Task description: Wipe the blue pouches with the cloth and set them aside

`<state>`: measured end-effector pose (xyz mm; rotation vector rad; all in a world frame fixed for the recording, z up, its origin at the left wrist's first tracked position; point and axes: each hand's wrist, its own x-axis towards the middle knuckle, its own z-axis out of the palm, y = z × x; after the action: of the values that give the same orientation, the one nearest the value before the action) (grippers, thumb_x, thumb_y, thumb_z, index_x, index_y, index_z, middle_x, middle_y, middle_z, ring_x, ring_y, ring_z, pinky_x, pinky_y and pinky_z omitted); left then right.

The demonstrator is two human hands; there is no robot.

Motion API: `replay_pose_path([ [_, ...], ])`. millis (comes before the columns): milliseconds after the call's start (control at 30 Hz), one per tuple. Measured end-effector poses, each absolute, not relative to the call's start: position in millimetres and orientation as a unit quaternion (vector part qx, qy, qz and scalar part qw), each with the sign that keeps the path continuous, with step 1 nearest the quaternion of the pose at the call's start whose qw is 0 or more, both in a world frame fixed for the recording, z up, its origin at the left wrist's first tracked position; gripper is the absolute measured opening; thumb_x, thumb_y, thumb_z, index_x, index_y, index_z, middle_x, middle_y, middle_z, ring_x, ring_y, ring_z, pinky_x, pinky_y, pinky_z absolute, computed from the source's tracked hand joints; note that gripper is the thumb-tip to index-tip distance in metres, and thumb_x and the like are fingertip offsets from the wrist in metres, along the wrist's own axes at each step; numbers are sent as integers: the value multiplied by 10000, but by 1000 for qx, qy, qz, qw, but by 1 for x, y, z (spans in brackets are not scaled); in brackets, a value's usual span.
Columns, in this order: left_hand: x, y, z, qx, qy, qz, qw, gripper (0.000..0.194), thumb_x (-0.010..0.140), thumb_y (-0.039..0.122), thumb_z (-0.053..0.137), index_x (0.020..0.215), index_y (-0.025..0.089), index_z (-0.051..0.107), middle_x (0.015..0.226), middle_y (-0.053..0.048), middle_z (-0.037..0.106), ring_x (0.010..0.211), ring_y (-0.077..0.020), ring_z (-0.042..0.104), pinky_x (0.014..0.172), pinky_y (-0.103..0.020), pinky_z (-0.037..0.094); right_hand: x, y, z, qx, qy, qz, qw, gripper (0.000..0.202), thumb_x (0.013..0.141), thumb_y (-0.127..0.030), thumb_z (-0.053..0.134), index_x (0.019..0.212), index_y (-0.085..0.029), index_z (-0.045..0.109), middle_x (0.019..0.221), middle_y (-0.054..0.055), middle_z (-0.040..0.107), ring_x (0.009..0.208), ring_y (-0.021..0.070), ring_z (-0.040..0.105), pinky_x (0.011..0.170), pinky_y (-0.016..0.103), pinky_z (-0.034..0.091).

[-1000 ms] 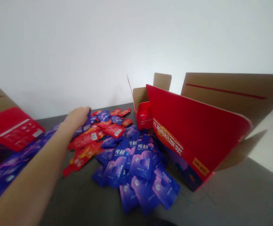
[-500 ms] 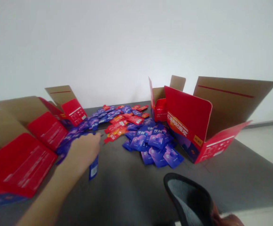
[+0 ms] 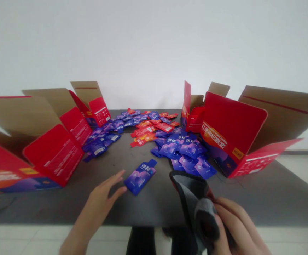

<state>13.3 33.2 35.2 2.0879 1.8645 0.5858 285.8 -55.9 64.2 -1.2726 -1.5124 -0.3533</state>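
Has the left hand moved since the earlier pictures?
Yes, the left hand has moved away from the red pouches, back toward the near table edge.

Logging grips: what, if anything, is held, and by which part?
The right hand grips a black-edged grey cloth by its bunched right side; the left hand holds nothing.

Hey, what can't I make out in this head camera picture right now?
In the head view:
Nearest left carton: cut off by the left edge.
Inside of the nearest right carton: hidden by its printed side.
Lone purple pouch: small print too small and blurred.
Right purple pile: lower pouches covered by those on top.
Gray cloth: full shape hidden by its folds and the right hand.
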Motion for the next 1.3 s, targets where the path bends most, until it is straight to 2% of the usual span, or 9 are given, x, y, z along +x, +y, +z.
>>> replay_pose_path([
  [167,1,27,4,797,566,187,97,407,837,278,488,1243,289,472,1257,-22,525,1221,-201,403,998,-410,342,266,-11,82,-482,-684,-78,542,72,827,-162,494,814,-191,558,786,15,560,716,107,546,635,221,423],
  [367,15,47,12,847,500,174,44,446,828,298,523,1258,364,426,1353,-5,416,1283,-252,291,994,-518,299,263,-4,95,-479,-665,-120,561,72,828,-153,495,819,-192,556,807,10,562,749,104,544,668,221,411],
  [533,28,54,12,868,461,179,53,287,858,282,480,1134,297,558,1129,1,618,1135,-199,495,993,-461,333,271,-12,96,-485,-650,-155,563,69,827,-152,495,821,-193,551,803,7,555,732,102,532,667,226,400],
  [667,38,46,9,885,421,198,-9,237,846,238,496,1047,183,610,1002,-54,670,939,-184,614,937,-389,418,267,-7,100,-480,-689,-108,533,66,836,-173,490,823,-197,550,821,10,555,756,106,535,678,223,400],
  [733,38,35,3,905,370,196,-68,246,846,165,470,1050,132,602,1005,-85,665,936,-194,615,922,-378,434,255,-1,99,-481,-729,-48,484,102,858,-204,460,801,-196,544,817,11,550,757,106,528,678,221,394],
  [833,35,11,-8,916,338,174,-129,254,811,52,430,952,119,630,892,-86,683,851,-199,633,858,-366,474,225,11,88,-453,-826,22,335,218,895,-272,386,758,-195,538,779,9,537,718,110,506,657,229,370],
  [967,30,-14,-13,903,373,150,-152,292,770,-4,391,825,142,638,725,-52,674,686,-181,634,756,-333,508,191,25,60,-368,-916,14,159,251,901,-326,347,784,-217,541,768,-2,537,668,118,492,609,243,335],
  [1133,35,-19,-4,884,359,212,-214,359,791,-4,296,986,70,589,886,-127,675,871,-202,624,839,-325,471,179,56,41,-413,-908,-8,65,253,901,-297,308,888,-228,551,864,18,562,722,127,538,611,243,340],
  [1300,38,-18,1,891,351,215,-192,347,785,-16,303,990,66,571,881,-136,679,826,-197,640,811,-324,487,168,98,45,-474,-879,-18,42,253,900,-271,301,966,-214,539,907,45,581,726,145,570,614,250,352],
])
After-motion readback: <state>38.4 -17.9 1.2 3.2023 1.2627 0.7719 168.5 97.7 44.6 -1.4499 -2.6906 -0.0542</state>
